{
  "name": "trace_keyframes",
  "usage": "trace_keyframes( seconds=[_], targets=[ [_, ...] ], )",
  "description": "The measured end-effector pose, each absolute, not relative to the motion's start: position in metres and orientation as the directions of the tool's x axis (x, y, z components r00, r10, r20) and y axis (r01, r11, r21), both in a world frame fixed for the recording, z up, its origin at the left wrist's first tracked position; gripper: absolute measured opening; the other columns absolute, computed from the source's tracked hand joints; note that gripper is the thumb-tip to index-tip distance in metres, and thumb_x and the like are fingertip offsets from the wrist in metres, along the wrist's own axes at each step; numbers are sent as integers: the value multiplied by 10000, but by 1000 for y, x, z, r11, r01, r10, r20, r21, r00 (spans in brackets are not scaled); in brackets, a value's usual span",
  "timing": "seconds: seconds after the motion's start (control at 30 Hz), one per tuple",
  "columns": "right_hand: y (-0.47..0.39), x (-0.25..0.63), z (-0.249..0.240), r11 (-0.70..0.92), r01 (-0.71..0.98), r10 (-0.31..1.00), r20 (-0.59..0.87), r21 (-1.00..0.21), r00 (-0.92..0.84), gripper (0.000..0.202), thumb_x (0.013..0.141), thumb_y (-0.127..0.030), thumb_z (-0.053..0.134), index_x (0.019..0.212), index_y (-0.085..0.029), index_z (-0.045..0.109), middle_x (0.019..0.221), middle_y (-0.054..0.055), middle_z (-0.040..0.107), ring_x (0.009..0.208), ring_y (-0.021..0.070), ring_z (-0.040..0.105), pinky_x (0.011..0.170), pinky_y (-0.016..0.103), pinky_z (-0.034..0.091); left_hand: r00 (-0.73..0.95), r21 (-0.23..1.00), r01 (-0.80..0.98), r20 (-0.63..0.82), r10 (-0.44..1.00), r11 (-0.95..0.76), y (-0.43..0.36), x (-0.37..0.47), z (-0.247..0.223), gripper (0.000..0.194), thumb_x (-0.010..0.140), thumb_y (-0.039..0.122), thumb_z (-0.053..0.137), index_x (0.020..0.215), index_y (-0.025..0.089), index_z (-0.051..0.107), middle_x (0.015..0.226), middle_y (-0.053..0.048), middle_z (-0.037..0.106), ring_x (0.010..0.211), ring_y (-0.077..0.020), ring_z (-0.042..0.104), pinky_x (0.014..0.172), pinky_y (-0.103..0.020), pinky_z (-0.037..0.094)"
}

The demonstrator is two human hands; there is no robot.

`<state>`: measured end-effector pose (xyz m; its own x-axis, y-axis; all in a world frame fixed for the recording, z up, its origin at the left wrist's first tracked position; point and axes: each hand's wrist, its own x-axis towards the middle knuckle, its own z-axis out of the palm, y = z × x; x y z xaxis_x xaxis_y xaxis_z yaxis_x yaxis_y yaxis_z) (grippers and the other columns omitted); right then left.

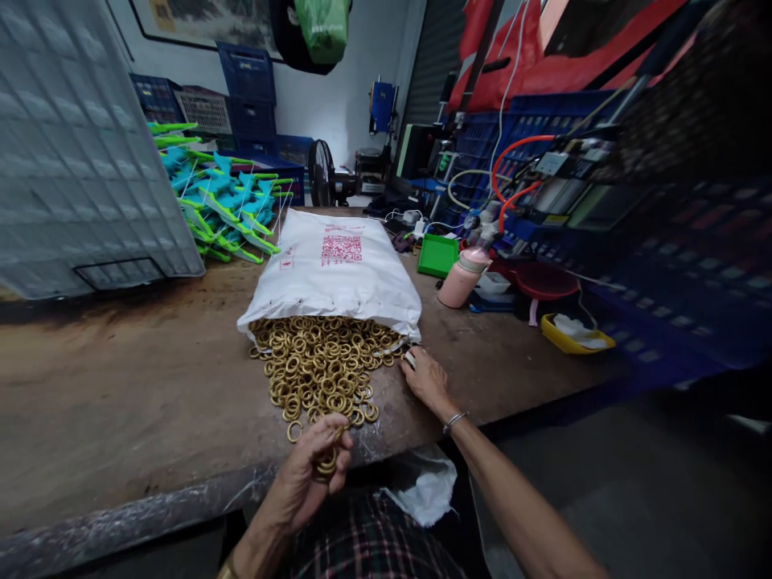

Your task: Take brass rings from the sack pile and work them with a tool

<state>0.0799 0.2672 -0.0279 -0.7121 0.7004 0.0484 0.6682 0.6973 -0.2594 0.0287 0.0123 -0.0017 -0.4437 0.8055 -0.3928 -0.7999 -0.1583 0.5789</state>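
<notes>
Cupping gold rings (326,461), left hand (301,476) curls; right hand (428,379) extends forward, its grip unclear.

Dim room, pale glow at the back, and the edges are stretching!
Brightest of all, the smooth white wall (359,108); soft light catches the white woven sack with red print (377,277), and glints run along the brown wooden table (138,386)'s front edge. Mid-frame, the small brass-coloured metal rings (317,362) read fairly crisp. Out left, the translucent ridged plastic bin (78,153) looms, stretched and soft; out right, the blue lattice plastic crates (675,265) smear into deep shadow.
</notes>
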Motion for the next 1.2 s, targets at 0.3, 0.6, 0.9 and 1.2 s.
trace_keyframes(
  seconds=[0.3, 0.6, 0.9, 1.2],
  targets=[
    [243, 93, -37, 777, 507, 589, 148, -374, -795, 170, 830, -217, 424, 965, -172, 517, 831, 59, 621, 697, 168, 560, 602, 255, 317, -372, 377, -905, -473, 799, -198, 19, 31, -18, 251, 647, 281, 746, 756, 150, 562, 720, -26, 605, 571, -97, 549, 404, -147, 356],
    [202, 80, -27, 386, 305, 516, -70, -871, -853, 135, 764, -281, 448, 776, -180, 537, 550, -47, 480, 528, 99, 439, 539, 216, 352, -475, 554, -808, -413, 777, -200, 22, 22, -10, 217, 691, 289, 714, 774, 139, 583, 708, -1, 567, 567, -73, 546, 403, -132, 391],
    [173, 79, 6, -308, 390, 216, -463, -868, -860, 291, 674, -318, 554, 928, -199, 479, 470, -129, 399, 317, 18, 180, 324, 158, 136, -560, 657, -722, -372, 740, -216, 23, 11, -6, 264, 633, 284, 740, 796, 144, 587, 756, -10, 574, 600, -87, 556, 408, -140, 387],
    [167, 76, 8, -478, 420, 51, -501, -772, -864, 274, 674, -318, 630, 872, -183, 500, 458, -127, 380, 314, -2, 186, 332, 148, 130, -686, 896, -441, -300, 663, -51, 24, 15, -8, 372, 709, 423, 651, 956, 151, 590, 520, 58, 495, 411, -53, 410, 380, -158, 309]
  ],
)
